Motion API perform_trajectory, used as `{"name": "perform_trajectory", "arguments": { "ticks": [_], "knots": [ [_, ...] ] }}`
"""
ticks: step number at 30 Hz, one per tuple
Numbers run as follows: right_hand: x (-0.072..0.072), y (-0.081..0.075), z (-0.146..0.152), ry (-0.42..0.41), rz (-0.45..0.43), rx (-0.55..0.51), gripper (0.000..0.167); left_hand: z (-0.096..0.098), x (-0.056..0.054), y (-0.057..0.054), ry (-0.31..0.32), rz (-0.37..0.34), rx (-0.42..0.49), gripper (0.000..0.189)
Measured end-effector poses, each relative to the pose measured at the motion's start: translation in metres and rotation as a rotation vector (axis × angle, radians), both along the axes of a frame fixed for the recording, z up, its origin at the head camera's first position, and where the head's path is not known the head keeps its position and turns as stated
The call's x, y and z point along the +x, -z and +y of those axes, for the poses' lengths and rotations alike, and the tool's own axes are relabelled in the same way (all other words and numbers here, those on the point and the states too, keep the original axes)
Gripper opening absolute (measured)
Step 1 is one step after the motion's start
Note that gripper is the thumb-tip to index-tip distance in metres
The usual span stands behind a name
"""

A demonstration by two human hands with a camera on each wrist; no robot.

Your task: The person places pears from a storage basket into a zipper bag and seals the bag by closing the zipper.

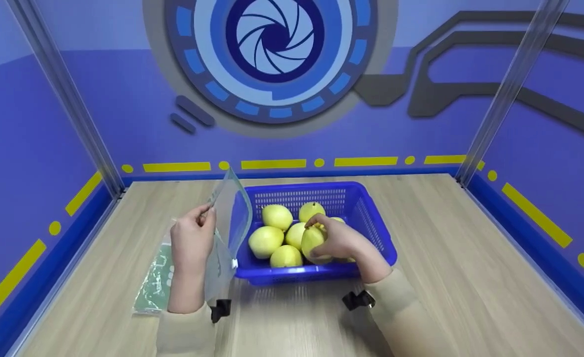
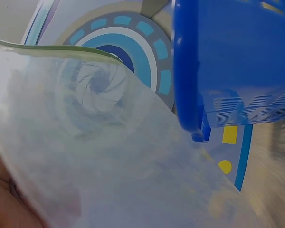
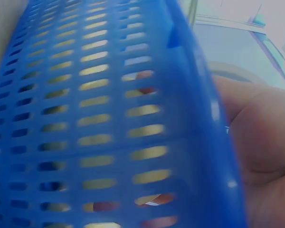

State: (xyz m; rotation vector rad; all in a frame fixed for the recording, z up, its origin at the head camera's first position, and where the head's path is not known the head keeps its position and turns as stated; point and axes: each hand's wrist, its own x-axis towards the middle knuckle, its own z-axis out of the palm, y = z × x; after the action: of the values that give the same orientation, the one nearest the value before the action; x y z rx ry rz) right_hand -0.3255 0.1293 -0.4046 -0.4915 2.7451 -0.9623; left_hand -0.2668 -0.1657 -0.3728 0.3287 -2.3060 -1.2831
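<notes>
A clear zip bag [image 1: 226, 238] stands upright and gaping, its rim pinched between the thumb and fingers of my left hand [image 1: 191, 241]. In the left wrist view the cloudy bag [image 2: 133, 156] fills most of the picture, with part of the hand [image 2: 7, 194] at the lower left corner. My right hand [image 1: 346, 241] reaches into the blue basket [image 1: 316, 270] and grips a yellow-green pear [image 1: 312, 241], fingers over its top. Several more pears [image 1: 266, 242] lie around it. In the right wrist view the slotted basket wall [image 3: 116, 142] hides most of the fingers.
Beneath and left of my left forearm, a green and clear plastic packet [image 1: 157, 282] lies on the wooden tabletop [image 1: 470, 277]. Blue-purple panels [image 1: 292, 144] enclose the table at the back and both sides, with metal posts [image 1: 500, 99] at the corners.
</notes>
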Motion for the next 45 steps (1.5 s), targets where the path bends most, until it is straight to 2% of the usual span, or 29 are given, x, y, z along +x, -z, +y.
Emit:
{"name": "perform_trajectory", "arguments": {
  "ticks": [3, 9, 13, 18, 28, 36, 40, 45],
  "knots": [
    [0.0, -0.008, -0.002, 0.015, 0.008, -0.028, 0.056, 0.001, -0.001, 0.0, 0.001, 0.003, -0.001, 0.031],
    [-0.001, -0.02, -0.008, -0.008, 0.053, -0.095, 0.056, 0.0, -0.002, 0.001, -0.002, 0.033, -0.019, 0.03],
    [0.0, -0.031, -0.015, -0.008, 0.076, -0.164, 0.057, 0.0, -0.001, 0.001, 0.003, 0.027, -0.024, 0.03],
    [0.001, -0.046, -0.029, -0.03, 0.071, -0.283, 0.06, 0.001, -0.001, 0.0, 0.006, 0.02, -0.03, 0.031],
    [0.0, -0.069, -0.064, -0.087, 0.09, -0.439, 0.059, 0.002, -0.001, 0.0, 0.002, 0.02, -0.029, 0.031],
    [0.001, -0.073, -0.1, -0.15, 0.068, -0.545, 0.061, 0.001, -0.002, 0.001, -0.003, -0.006, -0.024, 0.032],
    [0.0, -0.07, -0.118, -0.179, 0.073, -0.542, 0.06, 0.0, -0.002, 0.001, -0.004, -0.016, -0.03, 0.033],
    [-0.004, -0.066, -0.135, -0.178, 0.038, -0.495, 0.059, -0.002, -0.002, 0.002, -0.025, 0.039, -0.045, 0.029]
  ]
}}
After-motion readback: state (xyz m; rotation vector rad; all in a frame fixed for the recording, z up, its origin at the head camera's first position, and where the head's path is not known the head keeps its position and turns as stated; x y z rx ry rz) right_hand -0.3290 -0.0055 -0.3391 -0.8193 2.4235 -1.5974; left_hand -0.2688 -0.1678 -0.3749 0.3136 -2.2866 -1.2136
